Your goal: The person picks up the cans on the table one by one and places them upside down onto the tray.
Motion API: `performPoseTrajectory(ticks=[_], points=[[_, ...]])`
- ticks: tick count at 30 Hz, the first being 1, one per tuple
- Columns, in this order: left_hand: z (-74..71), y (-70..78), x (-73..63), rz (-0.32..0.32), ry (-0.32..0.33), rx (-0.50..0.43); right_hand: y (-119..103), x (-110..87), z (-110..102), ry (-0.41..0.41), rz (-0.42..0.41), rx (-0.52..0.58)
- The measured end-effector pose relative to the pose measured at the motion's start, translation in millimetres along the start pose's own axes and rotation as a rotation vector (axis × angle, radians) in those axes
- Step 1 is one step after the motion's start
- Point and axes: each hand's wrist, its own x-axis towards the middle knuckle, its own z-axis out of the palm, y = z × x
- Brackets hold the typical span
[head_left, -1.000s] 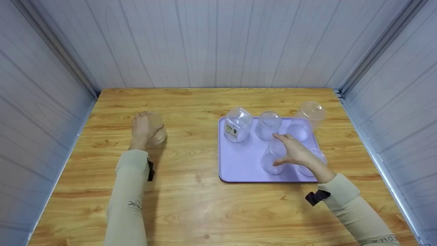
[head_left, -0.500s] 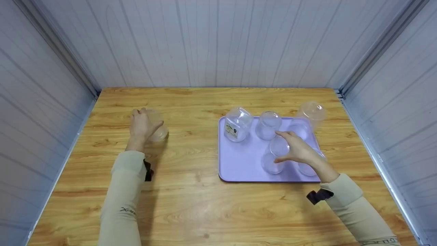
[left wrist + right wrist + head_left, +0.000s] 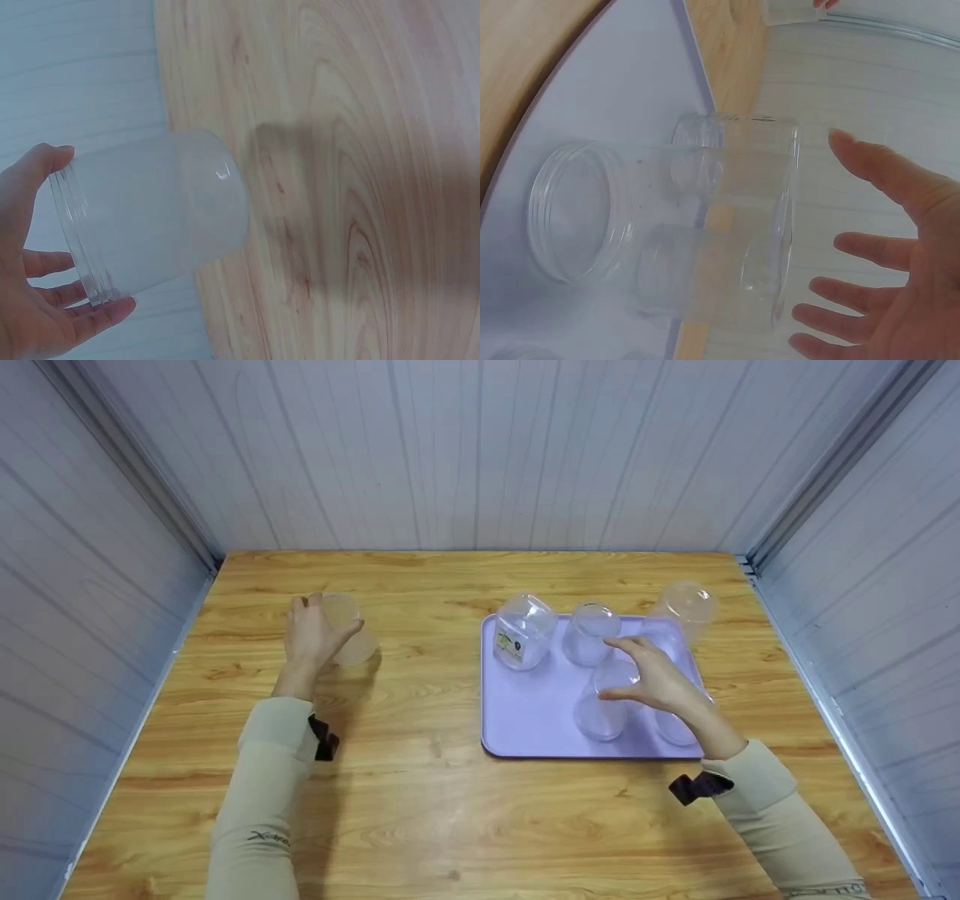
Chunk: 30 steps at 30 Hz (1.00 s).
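Note:
My left hand (image 3: 306, 637) grips a cloudy clear plastic jar (image 3: 150, 210) round its threaded rim, over the left of the table. In the left wrist view the rim lies between thumb and fingers, and the jar's base points at the wood. My right hand (image 3: 656, 679) hovers over the purple tray (image 3: 517, 727) with fingers spread. Beneath it a clear jar (image 3: 600, 716) stands upside down, threaded mouth on the tray. The right wrist view shows a gap between that jar's base and the fingertips.
A jar with a label (image 3: 523, 634) stands at the tray's back left, another clear jar (image 3: 592, 634) beside it. A taller jar (image 3: 686, 604) stands at the back right, and one more (image 3: 675, 727) is partly behind the right hand. Panel walls (image 3: 480, 457) enclose the table.
My left hand has moved slightly away from me with the cloudy jar. My right hand has drawn upward off the upside-down jar, which stays in place on the tray.

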Motion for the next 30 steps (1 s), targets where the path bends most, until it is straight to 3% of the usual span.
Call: performPoseTrajectory(ticks=[12, 19, 30], points=[[1.0, 10.7, -7.4, 0.046, 0.045, -0.093, -4, 2.2, 3, 0.12, -0.014, 0.082], [5.3, 17.5, -12.0, 0.077, 0.081, -0.17, -10, 4.6, 4, 0.206, -0.008, 0.188], [11.9, 30.1, -20.3, 0.064, 0.111, -0.293, -23, 12.0, 9, 0.3, -0.003, 0.331]])
